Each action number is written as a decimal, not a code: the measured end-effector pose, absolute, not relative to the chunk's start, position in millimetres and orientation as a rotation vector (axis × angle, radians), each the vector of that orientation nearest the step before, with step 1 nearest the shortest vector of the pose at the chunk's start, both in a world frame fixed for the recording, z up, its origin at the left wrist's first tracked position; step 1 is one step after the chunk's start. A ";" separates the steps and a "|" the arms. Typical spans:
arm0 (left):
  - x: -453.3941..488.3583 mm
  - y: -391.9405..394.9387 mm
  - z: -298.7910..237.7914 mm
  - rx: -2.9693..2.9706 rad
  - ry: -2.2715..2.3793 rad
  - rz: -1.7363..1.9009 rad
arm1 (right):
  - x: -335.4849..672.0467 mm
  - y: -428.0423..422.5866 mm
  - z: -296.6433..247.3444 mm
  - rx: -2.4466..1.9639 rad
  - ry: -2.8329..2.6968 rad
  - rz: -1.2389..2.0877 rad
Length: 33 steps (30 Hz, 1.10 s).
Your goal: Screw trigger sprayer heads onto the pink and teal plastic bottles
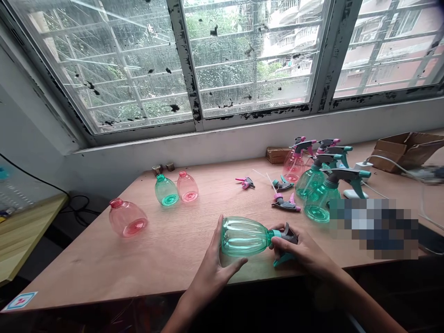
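Fitting a grey-and-teal plastic trigger sprayer head [289, 235] to a ribbed, translucent green plastic bottle [244, 237] appears to be the step in hand. The bottle lies sideways above the near edge of the pale wooden desk [104, 263]; contact with the surface cannot be determined. Left hand [213, 266]: grip spread wide, bracing the base, thumb apart. Right hand [307, 247]: grip closed around the sprayer head at the neck. The next move, in judgement, calls for steadying the base and turning the head squarely; cross-threading is a risk.
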<state>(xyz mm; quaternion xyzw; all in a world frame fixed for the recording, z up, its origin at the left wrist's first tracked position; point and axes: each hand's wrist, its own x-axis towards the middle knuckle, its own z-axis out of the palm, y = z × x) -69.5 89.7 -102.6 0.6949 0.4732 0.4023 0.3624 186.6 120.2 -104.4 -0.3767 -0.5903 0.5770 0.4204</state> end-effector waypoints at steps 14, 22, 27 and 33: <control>-69.7 87.7 -100.9 1.795 1.227 1.043 | 186.4 121.6 -105.0 -0.940 -1.445 1.466; -69.7 87.4 -99.1 1.734 1.266 1.023 | 186.9 119.6 -104.5 -0.942 -1.481 1.450; -68.8 89.2 -99.1 1.829 1.235 1.056 | 187.4 121.2 -104.5 -0.983 -1.494 1.421; -67.5 90.4 -95.9 1.739 1.214 1.058 | 188.5 120.0 -104.1 -0.974 -1.494 1.429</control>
